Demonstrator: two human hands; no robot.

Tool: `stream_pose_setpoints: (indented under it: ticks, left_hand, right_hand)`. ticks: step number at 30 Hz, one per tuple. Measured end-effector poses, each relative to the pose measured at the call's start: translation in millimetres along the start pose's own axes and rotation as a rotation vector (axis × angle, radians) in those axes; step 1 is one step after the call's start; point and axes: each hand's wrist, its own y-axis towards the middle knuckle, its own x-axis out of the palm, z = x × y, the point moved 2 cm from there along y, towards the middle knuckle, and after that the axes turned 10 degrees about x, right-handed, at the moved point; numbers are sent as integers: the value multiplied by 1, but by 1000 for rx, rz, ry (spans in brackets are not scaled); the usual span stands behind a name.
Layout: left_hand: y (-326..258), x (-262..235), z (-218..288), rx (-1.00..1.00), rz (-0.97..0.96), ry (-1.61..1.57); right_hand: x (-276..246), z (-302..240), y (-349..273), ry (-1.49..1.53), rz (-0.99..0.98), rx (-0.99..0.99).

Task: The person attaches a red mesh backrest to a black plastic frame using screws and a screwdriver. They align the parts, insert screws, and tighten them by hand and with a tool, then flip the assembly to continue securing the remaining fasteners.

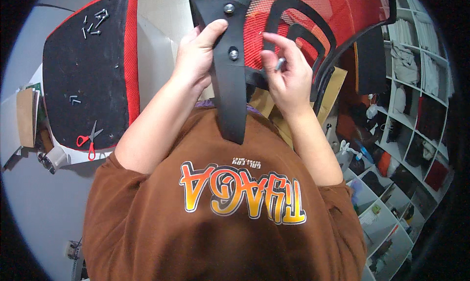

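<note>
In the head view, white shelving (402,115) on the right is split into compartments. The upper ones hold pale folded cloth (405,63); a lower one holds a dark red bundle (435,176). The contents of several others are too dark to tell. Lower white bins (369,224) contain small mixed items, among them a little green one (376,209).

The black bar (229,95) is in front of the person's chest. Its long axis runs nearly straight away from the body: the narrow, rounded end points at the wearer, over the brown shirt (245,251), and the broad end spreads at the top edge of the view. Two metal bolts (234,54) sit along it, one beyond the other.

The left hand (196,56) grips the bar's left edge, thumb on its upper face between the bolts. The right hand (290,78), just right of the bar, has its fingers curled, with a small metal piece (280,64) at the thumb; most of that piece is hidden. Behind this hand is a red mesh backrest (360,7) with a black frame.

To the left, a black panel with a red edge (131,61) lies on a pale surface (78,156). It carries loose screws (96,32), L-shaped metal pieces (74,99) and red-handled scissors (91,139), blades slightly apart.
</note>
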Motion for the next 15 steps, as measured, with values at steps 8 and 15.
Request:
stream_pose_setpoints:
  ticks: [8, 15]
  left_hand:
    - [6, -1, -1, -60, 28, -83]
    - [7, -12, 8, -41, 126, -17]
  right_hand:
    - [-77, 155, -25, -395, 415, 87]
    - [-101, 249, -17, 149, 89, 652]
